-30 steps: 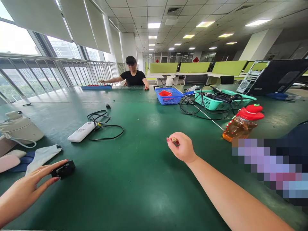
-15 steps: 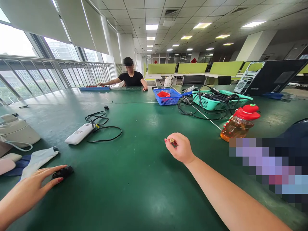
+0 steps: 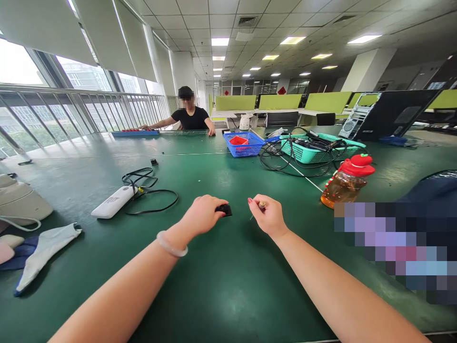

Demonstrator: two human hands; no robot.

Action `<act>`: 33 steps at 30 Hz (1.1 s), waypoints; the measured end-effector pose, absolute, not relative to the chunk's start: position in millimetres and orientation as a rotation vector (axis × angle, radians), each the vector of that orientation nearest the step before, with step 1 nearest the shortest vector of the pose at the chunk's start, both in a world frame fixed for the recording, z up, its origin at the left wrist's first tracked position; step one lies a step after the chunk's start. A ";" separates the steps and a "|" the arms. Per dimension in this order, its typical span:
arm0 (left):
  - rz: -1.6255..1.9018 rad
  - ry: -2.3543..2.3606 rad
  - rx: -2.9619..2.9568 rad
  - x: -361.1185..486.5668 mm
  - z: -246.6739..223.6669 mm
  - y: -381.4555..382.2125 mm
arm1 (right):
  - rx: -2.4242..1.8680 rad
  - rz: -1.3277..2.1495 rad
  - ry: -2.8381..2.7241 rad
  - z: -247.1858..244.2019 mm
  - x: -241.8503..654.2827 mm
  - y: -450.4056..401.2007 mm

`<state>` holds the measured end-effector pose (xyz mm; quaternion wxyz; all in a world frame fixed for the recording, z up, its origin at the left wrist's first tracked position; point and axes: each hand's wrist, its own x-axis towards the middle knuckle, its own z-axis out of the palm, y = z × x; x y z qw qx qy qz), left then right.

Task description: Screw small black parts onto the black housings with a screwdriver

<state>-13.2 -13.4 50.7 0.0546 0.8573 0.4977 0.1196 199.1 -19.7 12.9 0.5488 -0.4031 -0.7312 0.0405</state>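
My left hand [image 3: 203,214], with a pale bangle [image 3: 172,244] on its wrist, is closed around a small black block-like part [image 3: 224,209]. The fingers cover much of the part, so its exact kind cannot be made out. Just to the right, my right hand [image 3: 268,216] is curled in a fist around a slim screwdriver [image 3: 262,205]. Its round brass-coloured end faces up, and a thin metal shaft shows below the fingers. A short gap separates the black part from the screwdriver, over the middle of the green table [image 3: 221,281].
A white power bank [image 3: 114,202] with a black cable lies left, near a cloth [image 3: 50,252]. At right stand a red-lidded bottle [image 3: 344,183] and a teal basket [image 3: 310,153] of cables. A blue basket [image 3: 246,148] is farther back; another person [image 3: 191,116] sits across.
My left hand has gone from the left side of the table to the middle, carrying the black part. My right hand stays nearly in place, the screwdriver tilted slightly. The view has shifted a little.
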 end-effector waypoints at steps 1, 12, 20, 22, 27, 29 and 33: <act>0.349 1.520 2.600 -4.3 42.2 -5.3 | -0.984 0.127 -1.706 12.7 200.5 -18.7; 0.555 1.510 2.343 -2.5 -2.8 15.5 | -1.049 0.133 -1.918 17.7 196.1 -22.8; 0.660 1.450 2.221 -9.0 -4.6 22.1 | -0.708 -0.022 -1.960 8.5 192.1 -24.5; 0.658 1.438 2.214 -9.6 -5.3 22.7 | -0.696 -0.039 -1.960 5.1 190.1 -23.3; 0.647 1.430 2.179 -8.9 -4.6 22.7 | -0.684 -0.063 -2.019 1.7 187.5 -21.6; 0.650 1.420 2.177 -8.4 -4.0 22.7 | -0.666 -0.115 -2.089 3.5 187.0 -22.4; 0.661 1.415 2.179 -8.4 -4.3 23.3 | -0.599 -0.271 -2.297 9.8 184.3 -26.6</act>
